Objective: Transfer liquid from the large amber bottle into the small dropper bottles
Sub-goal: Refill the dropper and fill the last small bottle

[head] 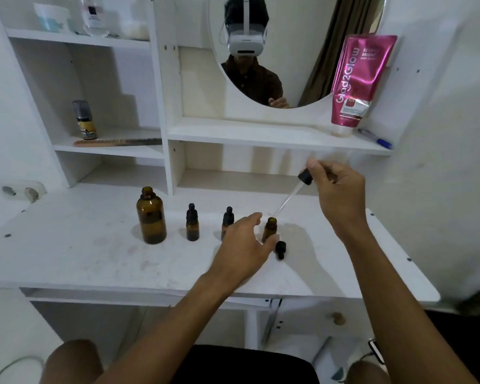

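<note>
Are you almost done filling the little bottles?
Not yet. The large amber bottle stands uncapped. One small bottle is open, its cap lying beside it. The right hand pinches a long dropper, tip just above that mouth; the left hand reaches beside the bottle. Two capped dropper bottles wait; whether they are full I cannot tell.

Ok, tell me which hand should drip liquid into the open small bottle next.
Right. The right hand pinches the dropper at its black cap, glass tip just above the mouth of the open small bottle. The left hand is open beside that bottle, probably better for steadying it.
</note>
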